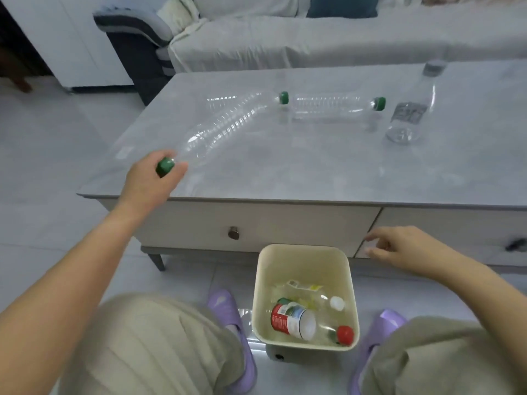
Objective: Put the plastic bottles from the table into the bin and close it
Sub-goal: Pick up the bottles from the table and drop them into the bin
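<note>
A clear plastic bottle with a green cap (216, 132) is gripped at its neck by the left hand (151, 178), whose fingers close around the cap end; the body of the bottle slants away over the near left part of the grey table (285, 172), and whether it touches the tabletop cannot be told. Behind it, a second clear green-capped bottle (248, 101) lies on its side on the table, cap pointing right, and its body is partly crossed by the held bottle. Just to the right lies a third clear green-capped bottle (336, 106), also on its side with its cap to the right. Farther right, a taller clear bottle with a grey cap and a dark label (413, 106) stands upright on the table. The cream-coloured bin (262, 295) sits open on the floor in front of the table, between the person's feet in purple slippers (236, 323); it holds a red-labelled bottle (291, 320), a red-capped bottle (342, 334) and other clear plastic. The right hand (399, 246) hovers empty, fingers loosely spread, above and to the right of the bin, in front of the table's drawer front (256, 223). A light-covered sofa (313, 38) stands beyond the table.
</note>
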### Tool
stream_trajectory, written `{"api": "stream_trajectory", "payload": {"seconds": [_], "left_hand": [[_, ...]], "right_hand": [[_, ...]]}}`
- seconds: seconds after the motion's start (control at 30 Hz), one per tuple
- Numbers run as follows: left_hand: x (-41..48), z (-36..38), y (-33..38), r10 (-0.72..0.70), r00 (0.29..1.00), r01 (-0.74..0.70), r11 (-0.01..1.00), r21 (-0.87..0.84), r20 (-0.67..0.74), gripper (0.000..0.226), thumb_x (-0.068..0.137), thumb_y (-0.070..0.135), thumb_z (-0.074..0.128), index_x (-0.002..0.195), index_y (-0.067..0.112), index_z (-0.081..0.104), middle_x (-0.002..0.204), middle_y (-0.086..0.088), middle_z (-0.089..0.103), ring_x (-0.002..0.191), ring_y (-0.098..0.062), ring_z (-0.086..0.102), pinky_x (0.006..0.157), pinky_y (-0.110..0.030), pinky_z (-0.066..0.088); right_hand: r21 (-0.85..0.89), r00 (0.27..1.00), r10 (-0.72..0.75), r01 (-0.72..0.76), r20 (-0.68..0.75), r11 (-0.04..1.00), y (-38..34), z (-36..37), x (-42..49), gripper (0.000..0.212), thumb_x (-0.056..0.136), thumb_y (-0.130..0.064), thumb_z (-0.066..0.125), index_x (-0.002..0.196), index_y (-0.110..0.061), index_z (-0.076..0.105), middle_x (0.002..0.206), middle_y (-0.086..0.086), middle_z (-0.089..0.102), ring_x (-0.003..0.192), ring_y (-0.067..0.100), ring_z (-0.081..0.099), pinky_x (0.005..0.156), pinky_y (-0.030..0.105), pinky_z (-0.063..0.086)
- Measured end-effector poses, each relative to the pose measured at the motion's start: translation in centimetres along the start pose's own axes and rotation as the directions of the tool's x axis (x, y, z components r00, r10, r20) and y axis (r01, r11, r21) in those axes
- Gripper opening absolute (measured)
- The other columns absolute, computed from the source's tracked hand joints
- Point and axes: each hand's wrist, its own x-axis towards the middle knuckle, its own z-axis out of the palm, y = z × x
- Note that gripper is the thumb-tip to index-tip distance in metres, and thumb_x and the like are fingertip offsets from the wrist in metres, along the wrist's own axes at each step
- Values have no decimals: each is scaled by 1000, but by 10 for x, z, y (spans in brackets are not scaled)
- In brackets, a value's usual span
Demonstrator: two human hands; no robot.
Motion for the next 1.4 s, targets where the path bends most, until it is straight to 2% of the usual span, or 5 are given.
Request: {"api": "stream_trajectory", "payload": {"seconds": [0.17,0.53,0.67,1.1,1.4], "left_hand": [[-83,-37,38,144,922,-142,989,-31,359,29,53,64,63,80,57,69,78,12,72,67,3,60,64,-5,45],[-101,139,52,61,680,-585,645,492,730,49,80,51,57,124,30,53,118,2,66,110,-25,61,85,-38,52],[-118,187,43,-114,463,-647,635,423,879,104,73,49,72,150,35,4,145,1,48,125,-25,53,89,-40,50],[-44,146,76,146,874,-269,940,211,463,26,85,34,62,107,21,67,86,10,65,89,-16,65,80,-29,50],[-12,142,104,128,976,-99,981,-165,178,27,88,25,58,115,24,60,83,15,59,61,3,55,61,-20,44]], "right_hand": [[56,999,-5,7,-46,998,4,-10,-2,38,89,-45,54,120,-24,60,94,-7,67,101,20,61,91,37,48],[-96,998,-25,31,61,995,10,2,-11,45,91,-50,47,128,-26,53,115,-3,67,110,20,58,85,34,47],[-71,995,-87,90,42,993,7,6,-14,42,91,-51,47,125,-27,54,108,-6,69,104,18,58,83,35,49],[151,963,31,11,-269,988,7,-22,-6,26,87,-44,56,105,-28,66,89,-12,69,88,12,63,79,34,53],[223,605,228,-85,-763,971,48,-156,110,51,83,-33,63,128,-15,48,125,15,53,99,37,60,87,45,47]]}}
